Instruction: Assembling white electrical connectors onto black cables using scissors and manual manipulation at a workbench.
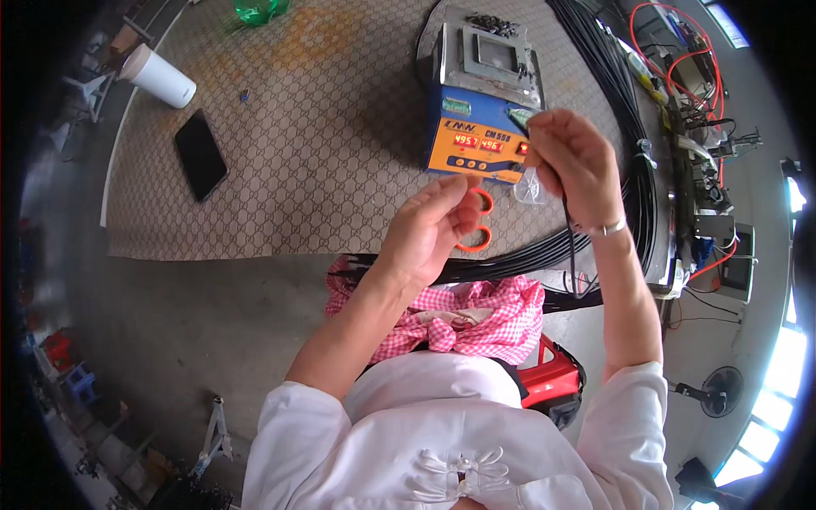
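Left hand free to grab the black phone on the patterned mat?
Probably not as is: the left hand holds orange-handled scissors. The flat black phone lies in the open on the patterned mat, nothing between.

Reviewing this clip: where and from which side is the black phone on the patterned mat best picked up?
Grip the black phone across its two long edges, coming from above. It lies flat and slightly angled on the patterned mat, apart from the white cup, so nothing appears to block its sides.

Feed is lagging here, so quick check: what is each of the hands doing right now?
Left hand: closed on the orange-handled scissors.
Right hand: closed, pinching a thin black cable that hangs down from it.
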`<state>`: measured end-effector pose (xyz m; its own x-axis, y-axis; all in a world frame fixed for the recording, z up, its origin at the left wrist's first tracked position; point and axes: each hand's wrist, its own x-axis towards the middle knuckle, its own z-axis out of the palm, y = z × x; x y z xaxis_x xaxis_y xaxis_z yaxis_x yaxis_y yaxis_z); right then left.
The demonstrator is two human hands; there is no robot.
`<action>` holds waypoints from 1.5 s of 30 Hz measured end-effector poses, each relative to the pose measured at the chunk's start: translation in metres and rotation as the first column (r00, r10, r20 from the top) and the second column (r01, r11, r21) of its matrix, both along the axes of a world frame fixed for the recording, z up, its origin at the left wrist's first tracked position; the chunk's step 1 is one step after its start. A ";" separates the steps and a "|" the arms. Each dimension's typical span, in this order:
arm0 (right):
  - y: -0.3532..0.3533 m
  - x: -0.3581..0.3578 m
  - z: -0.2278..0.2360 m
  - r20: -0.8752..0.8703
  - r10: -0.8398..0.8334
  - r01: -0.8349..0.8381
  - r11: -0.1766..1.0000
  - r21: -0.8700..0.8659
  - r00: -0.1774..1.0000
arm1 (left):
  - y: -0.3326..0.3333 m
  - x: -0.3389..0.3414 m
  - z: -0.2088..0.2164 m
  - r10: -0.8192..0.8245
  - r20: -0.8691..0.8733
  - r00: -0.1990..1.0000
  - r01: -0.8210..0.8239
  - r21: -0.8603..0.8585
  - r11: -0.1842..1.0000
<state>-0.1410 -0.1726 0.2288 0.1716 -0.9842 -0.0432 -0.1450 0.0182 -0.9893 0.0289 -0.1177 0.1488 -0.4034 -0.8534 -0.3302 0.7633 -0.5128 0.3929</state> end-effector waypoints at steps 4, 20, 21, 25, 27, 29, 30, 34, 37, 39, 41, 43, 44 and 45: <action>-0.044 -0.007 -0.001 -0.194 -0.047 0.035 0.997 -0.063 0.980 | 0.007 0.003 -0.015 -0.017 0.021 1.000 0.016 0.051 0.999; -0.120 -0.010 -0.028 -0.659 -0.147 0.082 0.988 -0.128 0.738 | 0.026 0.017 -0.052 -0.032 0.052 0.998 0.021 0.200 0.980; -0.121 -0.009 -0.028 -0.667 -0.152 0.090 0.988 -0.127 0.730 | 0.026 0.017 -0.053 -0.033 0.051 0.998 0.023 0.199 0.980; -0.123 -0.007 -0.028 -0.684 -0.135 0.081 0.991 -0.110 0.717 | 0.025 0.017 -0.056 -0.028 0.052 0.998 0.017 0.210 0.978; -0.124 -0.007 -0.029 -0.693 -0.137 0.083 0.990 -0.111 0.708 | 0.025 0.017 -0.056 -0.028 0.052 0.998 0.016 0.212 0.977; -0.124 -0.008 -0.031 -0.693 -0.144 0.076 0.989 -0.129 0.706 | 0.025 0.017 -0.056 -0.027 0.051 0.998 0.016 0.209 0.978; -0.124 -0.008 -0.031 -0.694 -0.148 0.072 0.988 -0.138 0.705 | 0.025 0.017 -0.056 -0.027 0.050 0.998 0.017 0.206 0.978; -0.124 -0.008 -0.030 -0.680 -0.132 0.074 0.991 -0.113 0.722 | 0.025 0.018 -0.057 -0.027 0.045 0.999 0.017 0.199 0.980; -0.123 -0.006 -0.028 -0.677 -0.137 0.081 0.990 -0.113 0.724 | 0.025 0.018 -0.058 -0.025 0.049 0.998 0.014 0.206 0.978; -0.121 -0.006 -0.026 -0.666 -0.148 0.089 0.989 -0.122 0.731 | 0.025 0.017 -0.059 -0.023 0.051 0.998 0.012 0.204 0.979; -0.119 -0.009 -0.024 -0.617 -0.149 0.090 0.988 -0.126 0.773 | 0.025 0.017 -0.059 -0.026 0.048 0.999 0.016 0.199 0.980; -0.116 -0.009 -0.021 -0.550 -0.146 0.106 0.989 -0.104 0.823 | 0.026 0.017 -0.058 -0.027 0.044 0.999 0.018 0.189 0.982; -0.113 -0.008 -0.018 -0.506 -0.144 0.120 0.990 -0.079 0.851 | 0.026 0.016 -0.057 -0.027 0.041 0.999 0.019 0.189 0.982; -0.110 -0.007 -0.016 -0.461 -0.142 0.133 0.990 -0.052 0.876 | 0.026 0.016 -0.055 -0.027 0.038 0.999 0.019 0.189 0.982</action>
<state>-0.1478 -0.2824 0.2131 -0.0003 -0.9978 -0.0658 -0.5830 0.0536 -0.8107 0.0453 -0.0912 0.0935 -0.4054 -0.7647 -0.5008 0.7361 -0.5980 0.3172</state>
